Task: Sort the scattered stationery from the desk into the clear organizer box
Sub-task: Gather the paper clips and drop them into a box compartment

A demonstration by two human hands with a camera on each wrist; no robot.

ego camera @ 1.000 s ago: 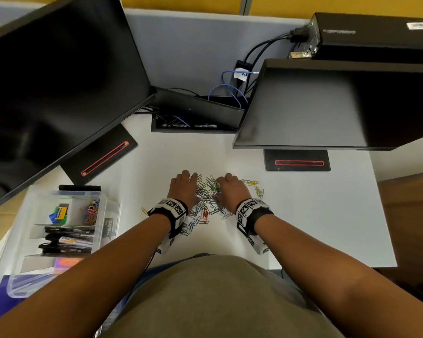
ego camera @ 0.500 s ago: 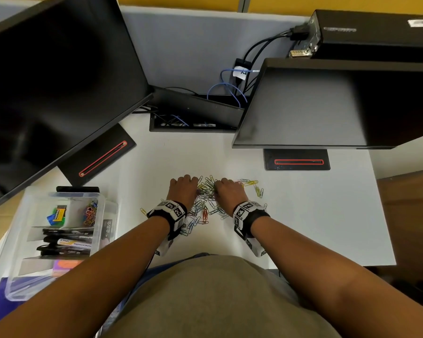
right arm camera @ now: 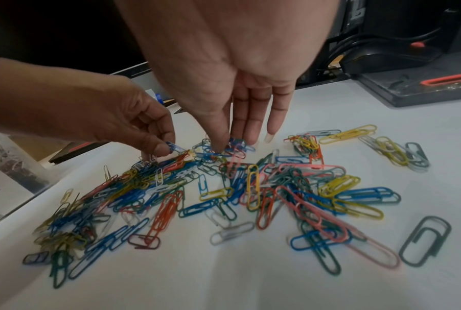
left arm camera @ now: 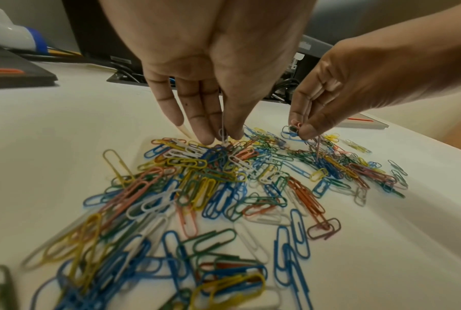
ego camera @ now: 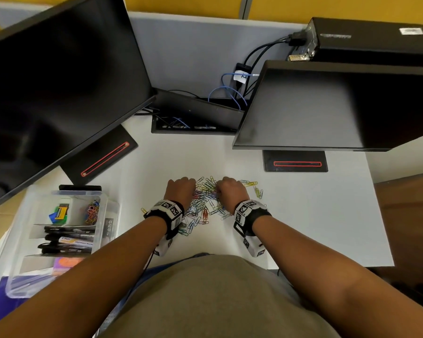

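I see both hands down in a heap of paper clips (ego camera: 206, 203) on the white desk (ego camera: 315, 215), roughly centre, in front of the 2 dark monitors. The clips are plastic-coated wire in blue, green, yellow, red, pink and white, overlapping in a loose tangle, with stragglers at the edges: a yellow cluster (right arm camera: 347, 133) on the far right side and 1 dark green clip (right arm camera: 424, 240) lying alone nearer me.

My left hand (ego camera: 181, 190) points fingers down into the pile; the left wrist view shows thumb and fingertips (left arm camera: 205, 134) pressed together, pinching a white clip (left arm camera: 222, 134) just above the heap. My right hand (ego camera: 231, 191) does the same on its side, fingers bunched, pinching a few clips including a blue one (left arm camera: 290, 131) and a pink one. In the right wrist view the fingertips (right arm camera: 220, 144) are buried among blue clips.

The clear organizer box (ego camera: 108, 215) sits at the desk's left edge, well apart from the pile. Its back right compartment already holds colored clips (ego camera: 93, 212); markers (ego camera: 69, 240) lie in the middle section.
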